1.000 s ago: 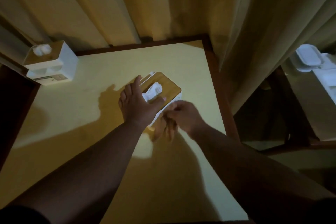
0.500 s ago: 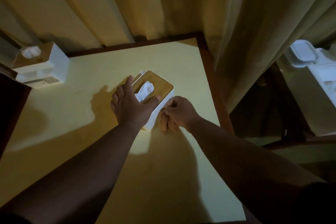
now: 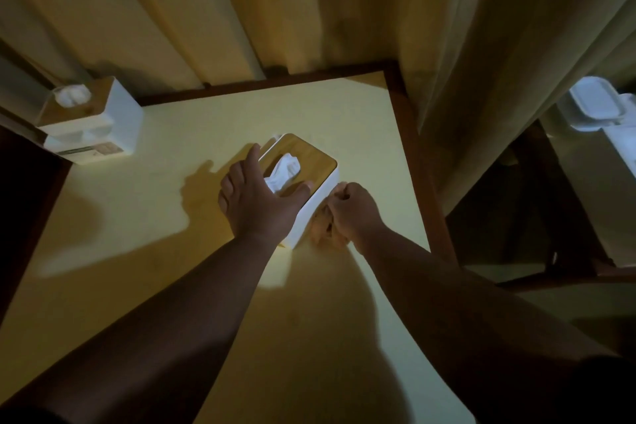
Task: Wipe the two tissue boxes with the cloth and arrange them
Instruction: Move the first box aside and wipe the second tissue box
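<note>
Tissue box steadied under my spread left hand; right hand, fisted on the cloth, has apparently slid toward 12 o'clock along its side, so wiping continues.

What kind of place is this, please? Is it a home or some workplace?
Probably a room in a home or lodging, though I cannot be sure. Long curtains hang close behind a small yellow table with a dark wooden rim, and two household tissue boxes stand on it.
</note>
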